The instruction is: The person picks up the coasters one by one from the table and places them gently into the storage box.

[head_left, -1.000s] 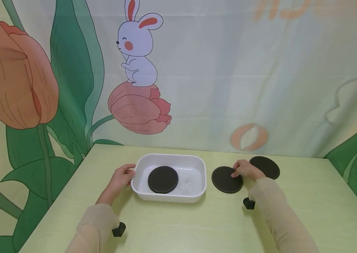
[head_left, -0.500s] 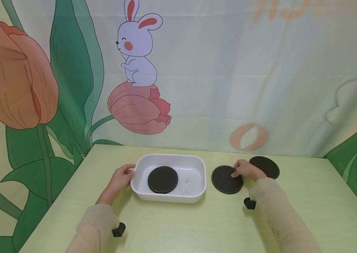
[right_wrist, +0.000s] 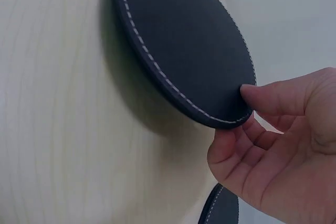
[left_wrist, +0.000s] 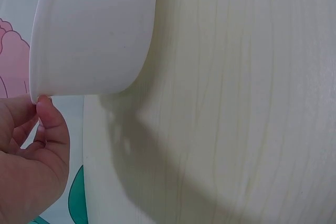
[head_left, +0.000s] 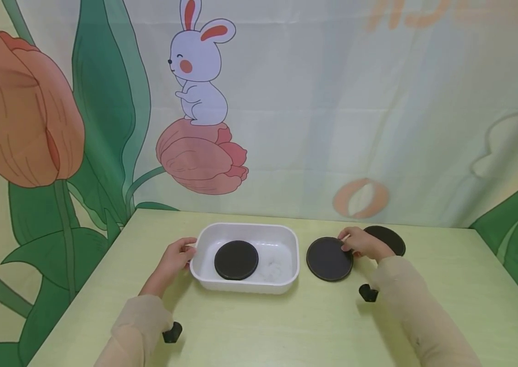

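Observation:
My left hand [head_left: 177, 259] pinches the left end of a white rectangular dish [head_left: 281, 285] at its rim, as the left wrist view of the dish [left_wrist: 94, 35] also shows. Inside the dish, toward its left, lies a round black coaster [head_left: 236, 260]. To the right of the dish, my right hand [head_left: 363, 243] pinches a second round black coaster [head_left: 329, 260] by its edge. In the right wrist view this coaster [right_wrist: 184, 40] has pale stitching round its rim and is tilted, with its shadow on the table under it. Thumb on top, fingers beneath.
A third black coaster [head_left: 387, 238] lies behind my right hand, partly hidden by it. The pale green table [head_left: 259, 331] ends at the back against a printed cloth [head_left: 286, 127] with a rabbit and tulips. A black wrist-worn piece [head_left: 369, 293] hangs beside my right sleeve.
My right hand has shifted slightly right, its fingers now under the coaster's edge, and the coaster has tipped up on that side. The left hand and dish have stayed put.

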`<control>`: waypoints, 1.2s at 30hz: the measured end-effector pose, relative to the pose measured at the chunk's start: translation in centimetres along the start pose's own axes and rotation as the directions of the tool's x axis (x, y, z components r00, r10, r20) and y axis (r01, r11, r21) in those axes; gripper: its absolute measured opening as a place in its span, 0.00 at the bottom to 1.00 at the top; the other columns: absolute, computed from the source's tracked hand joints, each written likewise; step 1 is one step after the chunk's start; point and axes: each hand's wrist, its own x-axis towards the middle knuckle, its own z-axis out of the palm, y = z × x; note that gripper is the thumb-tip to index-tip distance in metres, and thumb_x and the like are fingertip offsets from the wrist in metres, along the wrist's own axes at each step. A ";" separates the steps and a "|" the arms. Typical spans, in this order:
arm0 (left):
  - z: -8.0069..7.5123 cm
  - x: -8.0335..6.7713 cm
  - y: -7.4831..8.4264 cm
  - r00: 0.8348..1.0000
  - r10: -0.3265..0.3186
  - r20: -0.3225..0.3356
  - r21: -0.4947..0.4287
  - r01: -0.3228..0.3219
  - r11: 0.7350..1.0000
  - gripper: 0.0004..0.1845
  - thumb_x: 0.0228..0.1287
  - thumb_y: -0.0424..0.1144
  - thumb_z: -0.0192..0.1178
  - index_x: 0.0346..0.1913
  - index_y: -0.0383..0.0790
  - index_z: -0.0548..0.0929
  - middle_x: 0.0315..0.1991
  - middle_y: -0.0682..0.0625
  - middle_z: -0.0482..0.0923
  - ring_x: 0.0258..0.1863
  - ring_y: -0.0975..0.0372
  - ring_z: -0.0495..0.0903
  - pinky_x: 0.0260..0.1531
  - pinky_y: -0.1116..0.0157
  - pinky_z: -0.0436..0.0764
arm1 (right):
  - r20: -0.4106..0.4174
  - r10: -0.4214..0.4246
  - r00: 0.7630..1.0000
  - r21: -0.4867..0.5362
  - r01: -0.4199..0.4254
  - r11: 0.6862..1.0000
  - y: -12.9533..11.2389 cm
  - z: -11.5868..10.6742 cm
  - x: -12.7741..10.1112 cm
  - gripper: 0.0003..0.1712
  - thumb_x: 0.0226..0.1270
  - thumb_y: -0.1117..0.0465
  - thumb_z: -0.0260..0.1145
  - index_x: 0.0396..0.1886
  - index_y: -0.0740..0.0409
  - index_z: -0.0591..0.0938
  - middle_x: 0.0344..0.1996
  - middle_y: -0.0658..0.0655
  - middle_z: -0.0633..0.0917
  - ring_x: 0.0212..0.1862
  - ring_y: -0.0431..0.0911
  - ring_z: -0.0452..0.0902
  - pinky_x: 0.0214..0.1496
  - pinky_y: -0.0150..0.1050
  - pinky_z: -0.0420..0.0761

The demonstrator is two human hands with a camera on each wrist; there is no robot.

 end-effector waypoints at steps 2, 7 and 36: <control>0.0 0.0 0.1 1.000 -0.007 0.001 -0.002 0.007 1.000 0.18 0.65 0.32 0.46 0.57 0.34 0.67 0.42 0.39 0.71 0.31 0.59 0.73 0.27 0.71 0.73 | 0.026 -0.004 1.000 0.026 0.004 1.000 -0.1 -0.3 -0.2 0.17 0.57 0.72 0.49 0.48 0.67 0.66 0.32 0.56 0.69 0.29 0.45 0.66 0.30 0.38 0.71; 0.0 -0.1 0.1 1.000 -0.010 0.010 0.003 0.010 1.000 0.18 0.65 0.33 0.46 0.58 0.35 0.67 0.43 0.39 0.71 0.32 0.58 0.72 0.28 0.70 0.73 | 0.082 -0.030 0.996 0.085 0.023 0.996 -0.2 -0.9 -0.7 0.18 0.56 0.73 0.46 0.49 0.67 0.66 0.31 0.54 0.70 0.28 0.44 0.67 0.30 0.38 0.72; -0.1 0.0 -0.3 0.999 0.035 0.016 -0.028 -0.034 0.999 0.19 0.64 0.32 0.47 0.58 0.33 0.66 0.42 0.38 0.72 0.30 0.61 0.73 0.26 0.69 0.74 | -0.078 -0.241 0.967 0.381 0.252 0.890 -6.8 -1.0 -2.8 0.21 0.61 0.72 0.51 0.55 0.71 0.61 0.32 0.53 0.67 0.27 0.40 0.70 0.30 0.34 0.76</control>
